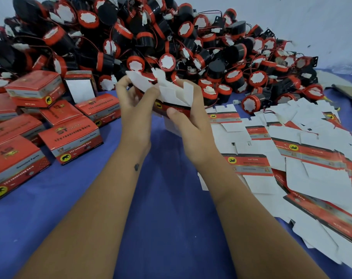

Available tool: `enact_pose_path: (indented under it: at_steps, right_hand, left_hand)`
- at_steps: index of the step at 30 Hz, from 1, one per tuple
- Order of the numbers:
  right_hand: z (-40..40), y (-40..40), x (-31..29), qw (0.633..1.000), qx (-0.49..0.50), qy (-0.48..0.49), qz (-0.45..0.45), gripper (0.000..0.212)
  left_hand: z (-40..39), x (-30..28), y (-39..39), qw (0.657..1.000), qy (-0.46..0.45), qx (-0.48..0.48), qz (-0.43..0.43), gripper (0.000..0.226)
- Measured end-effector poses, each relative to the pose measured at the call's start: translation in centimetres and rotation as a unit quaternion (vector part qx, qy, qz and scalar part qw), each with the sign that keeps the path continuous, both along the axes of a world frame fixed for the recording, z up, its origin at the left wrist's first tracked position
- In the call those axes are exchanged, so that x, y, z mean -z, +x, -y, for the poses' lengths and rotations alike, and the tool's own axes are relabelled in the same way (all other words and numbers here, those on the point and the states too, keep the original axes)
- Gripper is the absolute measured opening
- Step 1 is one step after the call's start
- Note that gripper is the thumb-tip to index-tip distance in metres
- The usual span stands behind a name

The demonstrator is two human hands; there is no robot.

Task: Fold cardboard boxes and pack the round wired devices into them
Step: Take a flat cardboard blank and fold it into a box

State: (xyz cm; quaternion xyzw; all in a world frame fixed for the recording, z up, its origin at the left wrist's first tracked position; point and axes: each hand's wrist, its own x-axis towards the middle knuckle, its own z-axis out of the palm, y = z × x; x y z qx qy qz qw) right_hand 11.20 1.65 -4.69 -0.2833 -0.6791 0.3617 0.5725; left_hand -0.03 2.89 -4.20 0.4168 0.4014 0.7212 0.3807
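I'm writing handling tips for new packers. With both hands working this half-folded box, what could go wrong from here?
1. The box is held in the air by both the left hand and right hand, flaps still splayed; a flap could crease or tuck in wrongly.
2. The pile of devices slopes steeply right behind the hands; a knock may send some rolling.
3. Loose wires in that pile might snag a flap.

Two hands, one half-folded box between them, about nine closed boxes, one open box, too many round devices and flat blanks to count.
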Motion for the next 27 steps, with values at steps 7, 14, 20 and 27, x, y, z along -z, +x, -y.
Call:
enact_pose_path:
  at_steps: [7,14,20,27]
  right_hand:
    - [-0.4,-0.9,0.5,0.994,0.092,-0.031,0.041,0.078]
    - [-0.6,-0.2,0.3,0.99,0.134,-0.03,-0.007,0.077]
    - [-1.0,0.2,-0.6,0.987,0.152,-0.055,-0.008,0.095]
    - [-0.9,-0.7,0.1,0.968,0.247,0.007,0.036,0.077]
  left_hand:
    - [0.9,0.1,1.4,0.97,0.024,0.232,0.065,0.068]
    - [0.7,0.2,1.6,0.993,0.068,0.072,-0.071,0.039]
    - [0.4,-0.5,0.3,0.982,0.118,0.049,-0.142,0.024]
    - [0.6,-0.4,-0.5,0.977,0.116,0.066,-0.169,0.079]
